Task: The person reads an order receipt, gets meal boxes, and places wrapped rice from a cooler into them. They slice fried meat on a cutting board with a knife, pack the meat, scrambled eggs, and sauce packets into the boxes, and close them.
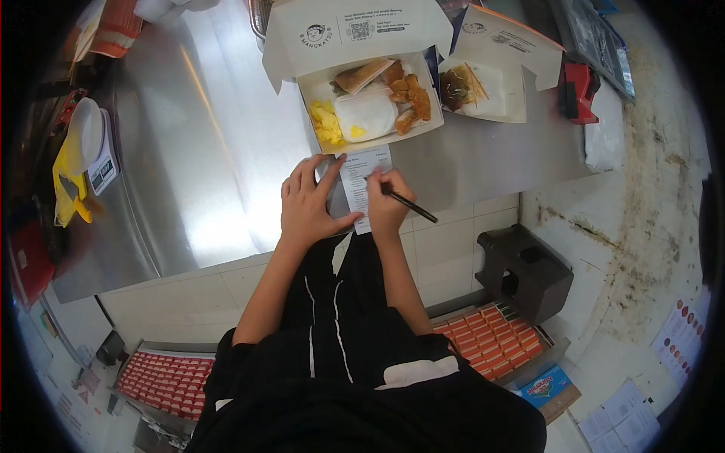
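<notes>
A printed paper receipt lies at the front edge of the steel table, its lower end reaching the rim. My right hand grips a black pen, with the tip over the receipt's printed lines. Fingers spread, my left hand rests flat on the table, its thumb and index finger touching the receipt's left side. Just behind the receipt stands an open food box holding white rice, yellow egg and brown fried pieces.
A second open box with brown sauced food stands right of the first. Farther right sits a red tape dispenser. A digital scale is at the left. Below the table are a dark stool and trays of red packets.
</notes>
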### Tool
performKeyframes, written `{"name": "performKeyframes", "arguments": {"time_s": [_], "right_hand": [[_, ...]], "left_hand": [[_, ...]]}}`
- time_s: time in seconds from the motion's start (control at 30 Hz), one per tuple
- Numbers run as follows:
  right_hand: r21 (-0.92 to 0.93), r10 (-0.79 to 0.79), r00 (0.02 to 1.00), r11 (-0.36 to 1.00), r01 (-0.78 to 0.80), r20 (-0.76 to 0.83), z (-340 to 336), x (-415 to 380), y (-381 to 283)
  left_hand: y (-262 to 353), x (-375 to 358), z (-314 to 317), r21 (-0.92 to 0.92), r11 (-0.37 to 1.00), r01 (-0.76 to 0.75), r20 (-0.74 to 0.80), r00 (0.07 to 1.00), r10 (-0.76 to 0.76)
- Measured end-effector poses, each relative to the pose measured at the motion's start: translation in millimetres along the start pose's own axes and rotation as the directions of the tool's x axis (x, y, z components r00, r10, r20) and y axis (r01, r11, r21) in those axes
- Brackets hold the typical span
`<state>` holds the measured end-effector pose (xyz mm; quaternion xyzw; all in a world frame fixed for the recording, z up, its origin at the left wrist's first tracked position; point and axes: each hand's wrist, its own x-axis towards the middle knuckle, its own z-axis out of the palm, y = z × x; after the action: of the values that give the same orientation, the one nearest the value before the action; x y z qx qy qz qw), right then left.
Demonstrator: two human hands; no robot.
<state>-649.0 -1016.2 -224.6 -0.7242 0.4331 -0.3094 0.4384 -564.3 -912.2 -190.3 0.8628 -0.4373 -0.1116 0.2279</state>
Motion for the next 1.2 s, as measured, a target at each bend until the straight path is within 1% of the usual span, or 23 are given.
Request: {"name": "performKeyframes", "arguments": {"time_s": [0.03, 0.07, 0.13, 0.23, 0.33, 0.47, 0.53, 0.57, 0.63, 0.67, 0.7, 0.73, 0.77, 0.8, 0.87, 0.9, 0.97, 1.0, 1.03, 1.07, 1.1, 1.13, 1.2], "right_hand": [[0.062, 0.101, 0.994, 0.993, -0.098, -0.051, -2, 0, 2], [0.062, 0.100, 0.994, 0.993, -0.096, -0.052, -1, -1, 4], [-0.048, -0.049, 0.998, 0.997, 0.052, 0.048, 0, -2, -6], [-0.052, -0.102, 0.994, 0.994, 0.100, -0.040, 0, 0, 3], [-0.001, -0.031, 0.999, 1.000, 0.031, 0.005, -1, -5, 3], [-0.054, -0.049, 0.992, 0.997, 0.055, 0.114, -7, -3, 1], [0.087, 0.018, 0.991, 0.996, -0.006, -0.136, -21, 3, 5], [0.238, -0.091, 0.952, 0.957, 0.164, -0.291, -27, 14, 22], [0.370, 0.184, 0.924, 0.928, -0.050, -0.336, -73, 42, 25], [0.253, 0.236, 0.907, 0.955, -0.152, -0.348, -99, 56, 12], [0.136, 0.287, 0.885, 0.958, -0.254, -0.366, -125, 71, -1], [-0.026, 0.311, 0.890, 0.941, -0.339, -0.334, -145, 87, 8], [-0.189, 0.342, 0.889, 0.893, -0.408, -0.306, -162, 102, 23], [-0.171, 0.326, 0.893, 0.905, -0.389, -0.309, -178, 115, 39], [-0.633, 0.093, 0.985, 0.757, -0.165, -0.145, -199, 133, 61], [-0.621, 0.074, 0.987, 0.770, -0.146, -0.141, -202, 138, 50], [-0.737, 0.125, 0.990, 0.664, -0.130, -0.061, -202, 136, 16], [-0.550, 0.142, 0.986, 0.832, -0.074, 0.082, -189, 135, 14], [-0.323, 0.121, 0.966, 0.946, -0.042, 0.228, -168, 132, 15], [-0.112, 0.172, 0.914, 0.984, -0.140, 0.366, -143, 126, 19], [0.060, 0.160, 0.928, 0.980, -0.191, 0.337, -115, 111, 20], [0.232, 0.153, 0.939, 0.945, -0.231, 0.309, -94, 99, 17], [0.331, 0.078, 0.952, 0.927, -0.179, 0.297, -77, 86, 4]], "left_hand": [[1, 0, -1, 0.006, 1.000, 0.004, 0.002, 1.000, -0.004], [1, 1, 0, 0.006, 1.000, 0.002, 0.001, 1.000, -0.002], [1, 0, 1, 0.013, 1.000, 0.014, -0.003, 1.000, -0.014], [0, 0, 1, 0.009, 1.000, 0.011, -0.001, 1.000, -0.011], [0, 0, 1, 0.017, 1.000, 0.016, 0.005, 1.000, -0.016], [1, -2, 2, 0.011, 1.000, -0.013, -0.012, 1.000, 0.014], [0, -2, 0, 0.013, 1.000, -0.026, 0.009, 1.000, 0.026], [0, -3, -3, 0.016, 0.998, -0.060, -0.002, 0.998, 0.060], [-9, -4, -3, -0.048, 0.994, -0.103, -0.035, 0.994, 0.101], [-15, -4, 1, -0.110, 0.986, -0.127, -0.049, 0.991, 0.122], [-22, -6, 14, -0.450, 0.893, -0.028, -0.131, 0.991, -0.035], [-25, -4, 21, -0.739, 0.673, 0.029, -0.146, 0.969, -0.201], [-21, 5, 17, -0.793, 0.605, 0.077, -0.213, 0.895, -0.393], [-28, 16, 16, -0.814, 0.580, 0.040, -0.302, 0.824, -0.480], [-20, 49, -8, -0.866, 0.499, 0.032, -0.357, 0.660, -0.661], [-22, 65, -16, -0.861, 0.508, 0.011, -0.380, 0.650, -0.658], [-28, 93, -32, -0.843, 0.534, -0.060, -0.445, 0.636, -0.631], [-26, 106, -42, -0.836, 0.544, -0.075, -0.464, 0.626, -0.627], [-23, 118, -54, -0.878, 0.474, -0.061, -0.383, 0.682, -0.623], [-21, 129, -62, -0.914, 0.403, -0.037, -0.298, 0.735, -0.609], [-19, 138, -65, -0.877, 0.480, 0.008, -0.316, 0.743, -0.590], [-17, 141, -66, -0.873, 0.488, 0.000, -0.330, 0.736, -0.590], [-20, 144, -65, -0.912, 0.399, 0.099, -0.109, 0.877, -0.467]]}}
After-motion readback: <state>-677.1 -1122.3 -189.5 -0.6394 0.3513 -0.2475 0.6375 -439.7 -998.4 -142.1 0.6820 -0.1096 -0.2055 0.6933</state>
